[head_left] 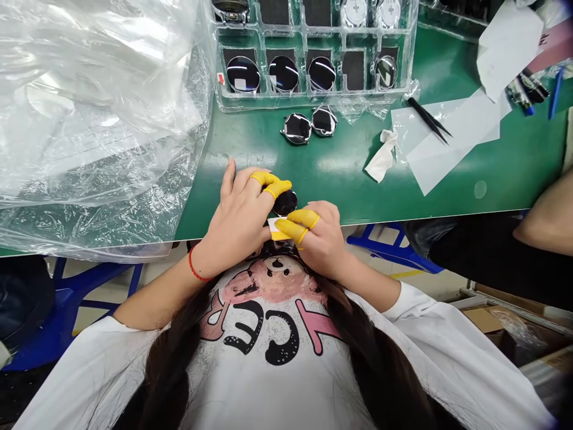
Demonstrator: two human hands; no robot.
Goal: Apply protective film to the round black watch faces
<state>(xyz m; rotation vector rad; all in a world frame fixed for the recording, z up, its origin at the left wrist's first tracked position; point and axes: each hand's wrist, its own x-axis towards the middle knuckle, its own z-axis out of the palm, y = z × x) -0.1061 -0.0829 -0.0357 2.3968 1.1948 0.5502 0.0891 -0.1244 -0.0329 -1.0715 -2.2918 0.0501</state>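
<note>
Gripping a dark disc (287,204) is the left hand (239,210); the right hand (324,236) pinches a white slip (273,226).

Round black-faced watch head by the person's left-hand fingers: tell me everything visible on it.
The watch head shows a round, glossy, black face, glass-like in look, with pale reflections and a thin, bright, metal-looking rim. The left hand holds it, its fingers in yellow finger cots covering the upper left part. It sits near the close edge of the green table, face roughly up. A white pad in the right hand is just below; contact is unclear. Its back and any lugs are hidden.
</note>
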